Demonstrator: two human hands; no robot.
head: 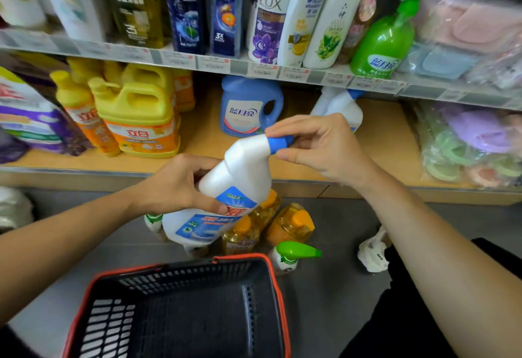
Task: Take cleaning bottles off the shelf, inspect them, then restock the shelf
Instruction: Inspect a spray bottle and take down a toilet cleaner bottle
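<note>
Mid-task, inspect phase. Shelf (203, 145) looks part cleared, with some bottles on it. Basket (197, 278) sits on the floor, several floor bottles (291, 225) just beside it. White bottle (240, 171) is tilted in front of the shelf: left hand (175, 185) fingers wrap its body, right hand (324, 145) fingers pinch the blue cap (278, 144). Restock looks unstarted.

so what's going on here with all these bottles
A person is looking over a white bottle in front of a shop shelf. The left hand grips its body while the right hand pinches its blue cap. Several other bottles stand on the floor just beyond a black basket.
</note>
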